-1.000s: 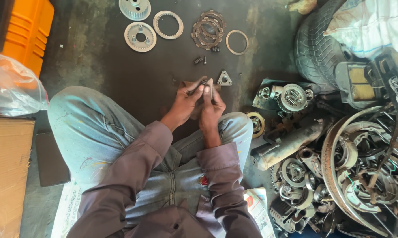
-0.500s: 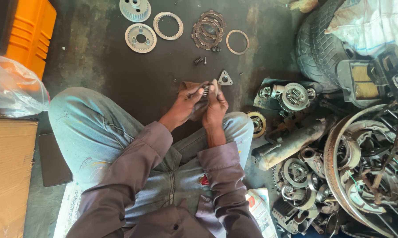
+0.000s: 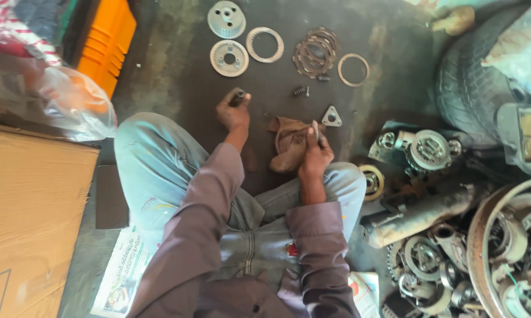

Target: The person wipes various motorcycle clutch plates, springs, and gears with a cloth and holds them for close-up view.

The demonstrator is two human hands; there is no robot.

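I sit cross-legged on a dark floor. My left hand (image 3: 233, 111) reaches forward and grips a small dark metal part (image 3: 238, 96) close to the floor. My right hand (image 3: 317, 152) holds a brown rag (image 3: 288, 145) above my right knee. A small triangular metal plate (image 3: 331, 117) lies just beyond the rag. Two short springs (image 3: 299, 90) lie further out on the floor.
Round toothed plates (image 3: 229, 58), a thin ring (image 3: 354, 69) and a stack of friction rings (image 3: 314, 52) are laid out ahead. An orange crate (image 3: 105, 46) and a cardboard box (image 3: 24, 218) are on the left. A tyre (image 3: 471, 76) and heaped engine parts (image 3: 454, 247) crowd the right.
My hands were together working the part in the rag. They have separated: the left hand has moved forward and left with the metal part, while the right keeps the rag.
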